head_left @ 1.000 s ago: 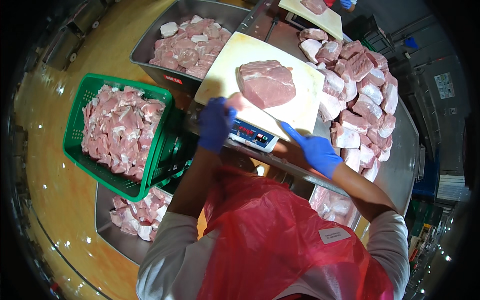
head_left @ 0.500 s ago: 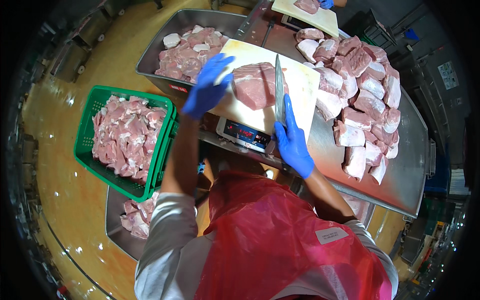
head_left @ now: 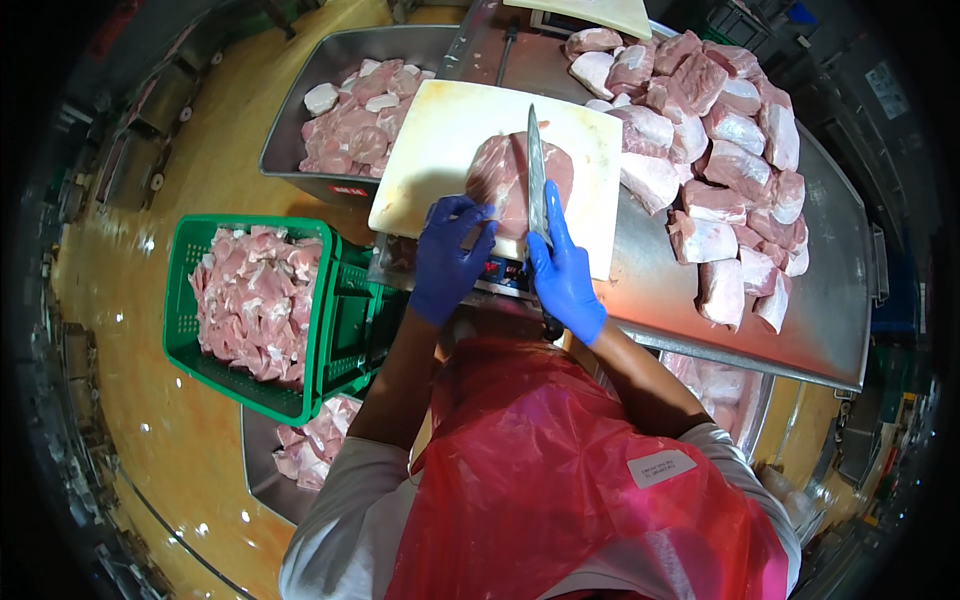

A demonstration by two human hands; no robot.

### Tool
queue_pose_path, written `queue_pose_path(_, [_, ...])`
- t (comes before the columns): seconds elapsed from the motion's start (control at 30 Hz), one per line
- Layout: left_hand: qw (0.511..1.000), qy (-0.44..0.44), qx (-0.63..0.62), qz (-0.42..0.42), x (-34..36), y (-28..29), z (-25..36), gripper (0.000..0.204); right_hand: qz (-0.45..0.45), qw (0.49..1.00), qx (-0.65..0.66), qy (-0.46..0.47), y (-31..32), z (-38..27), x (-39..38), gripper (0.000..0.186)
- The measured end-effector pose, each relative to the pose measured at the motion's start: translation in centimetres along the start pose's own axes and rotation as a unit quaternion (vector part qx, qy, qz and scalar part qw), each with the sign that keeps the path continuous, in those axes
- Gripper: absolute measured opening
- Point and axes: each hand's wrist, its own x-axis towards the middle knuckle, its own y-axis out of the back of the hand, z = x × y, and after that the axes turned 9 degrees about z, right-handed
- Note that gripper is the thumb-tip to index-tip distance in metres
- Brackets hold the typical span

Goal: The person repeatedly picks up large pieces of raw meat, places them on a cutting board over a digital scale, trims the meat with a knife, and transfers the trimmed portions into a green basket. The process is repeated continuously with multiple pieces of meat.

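Note:
My right hand [head_left: 565, 280], in a blue glove, grips a long knife [head_left: 536, 170], its blade pointing away from me across the right part of a large pink meat slab [head_left: 490, 170]. The slab lies on a white cutting board [head_left: 415, 140] resting over a digital scale [head_left: 500, 272]. My gloved left hand [head_left: 450, 255] has curled fingertips gripping the near left edge of the slab.
A steel table [head_left: 760, 330] carries several meat blocks [head_left: 740, 165] at right. A steel tub [head_left: 290, 160] of meat stands upper left, a green crate [head_left: 180, 300] of trimmings left, more tubs [head_left: 265, 470] below. Another board [head_left: 590, 15] sits at the top.
My left hand, earlier at a small pale piece, rose over the board's left side and has come down to the slab. The knife has swung from diagonal to pointing away from me.

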Motion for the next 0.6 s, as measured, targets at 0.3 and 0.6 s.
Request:
queue_pose_path(0.3, [0.992, 0.092, -0.003, 0.081, -1.4, 0.9, -1.2, 0.016, -0.160, 0.961, -0.179, 0.137, 1.6, 3.6, -4.0, 0.072])
queue_pose_path(0.6, [0.995, 0.025, -0.027, 0.094, 0.0, -1.1, 1.7, 0.013, -0.129, 0.971, -0.153, 0.128, 5.0, 0.3, -2.4, 0.071])
